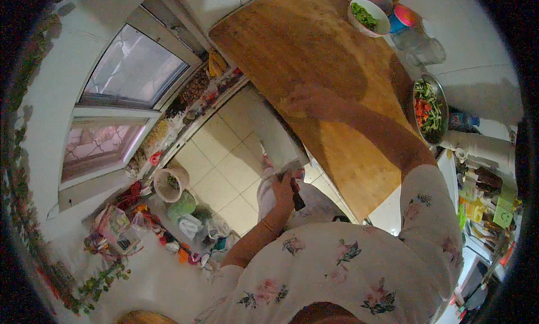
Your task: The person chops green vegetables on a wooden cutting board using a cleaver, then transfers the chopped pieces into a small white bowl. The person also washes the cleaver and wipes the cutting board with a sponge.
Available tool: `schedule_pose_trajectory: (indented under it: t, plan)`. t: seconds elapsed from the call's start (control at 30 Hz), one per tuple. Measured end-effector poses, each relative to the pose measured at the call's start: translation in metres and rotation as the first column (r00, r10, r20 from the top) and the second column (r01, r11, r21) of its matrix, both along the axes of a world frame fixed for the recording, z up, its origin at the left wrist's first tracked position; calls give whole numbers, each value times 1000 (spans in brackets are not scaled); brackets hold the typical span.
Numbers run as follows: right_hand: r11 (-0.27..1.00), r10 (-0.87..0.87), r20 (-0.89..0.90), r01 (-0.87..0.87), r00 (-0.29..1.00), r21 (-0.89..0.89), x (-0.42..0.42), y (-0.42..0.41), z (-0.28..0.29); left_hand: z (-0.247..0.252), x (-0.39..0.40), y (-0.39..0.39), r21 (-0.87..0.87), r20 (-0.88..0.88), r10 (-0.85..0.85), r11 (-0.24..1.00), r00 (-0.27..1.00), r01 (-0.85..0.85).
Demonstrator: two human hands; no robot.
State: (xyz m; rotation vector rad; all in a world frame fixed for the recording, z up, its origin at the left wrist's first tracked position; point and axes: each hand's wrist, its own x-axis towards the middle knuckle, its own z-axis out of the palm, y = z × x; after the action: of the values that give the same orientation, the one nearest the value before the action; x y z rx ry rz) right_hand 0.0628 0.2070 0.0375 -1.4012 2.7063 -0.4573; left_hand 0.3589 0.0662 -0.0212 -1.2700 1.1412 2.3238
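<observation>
A large wooden board [358, 155] lies before me on a light worktop. My left hand [284, 193] grips the dark handle of a broad-bladed cleaver [280, 141], whose blade is beside the board's left edge, over the tiled floor. My right hand [303, 98] reaches across the board and rests low on or just over its surface near that edge; its fingers look blurred and I see nothing in it. Past the board's far right corner is a white bowl [381, 23] of chopped greens. A metal bowl [428, 113] of chopped green and red vegetables sits by its right edge.
A clear glass [425, 52] and a blue container with a pink top [402, 18] are near the white bowl. At left, a bin [170, 185] and plastic bags [191, 225] lie below a window [134, 71]. Packets and utensils [484, 210] crowd the right side.
</observation>
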Motion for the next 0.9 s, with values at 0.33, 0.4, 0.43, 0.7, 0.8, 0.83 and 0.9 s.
schedule_pose_trajectory:
  t: [0.33,0.4,0.43,0.7,0.8,0.83,0.9]
  plan:
    - [568,-823,-68,821,564,-61,43,57,-21,20,-1,23,9,-8,132,991,991,-132]
    - [779,-568,-157,589,808,214,70,21,-38,20,0,22,30,-13,99,995,995,-98]
    - [795,-590,-106,599,800,97,85,-5,-14,21,4,21,26,19,114,993,993,-115]
    - [869,-421,81,427,903,-250,166,-61,43,29,7,25,20,-1,119,993,993,-119]
    - [833,-349,320,448,881,-324,118,-71,78,29,9,17,128,-1,191,973,982,-190]
    - [816,-285,298,393,911,-424,98,-80,106,27,10,14,102,-6,175,979,984,-174]
    - [900,-321,110,339,941,-273,35,-72,65,28,10,17,60,-23,67,996,998,-65]
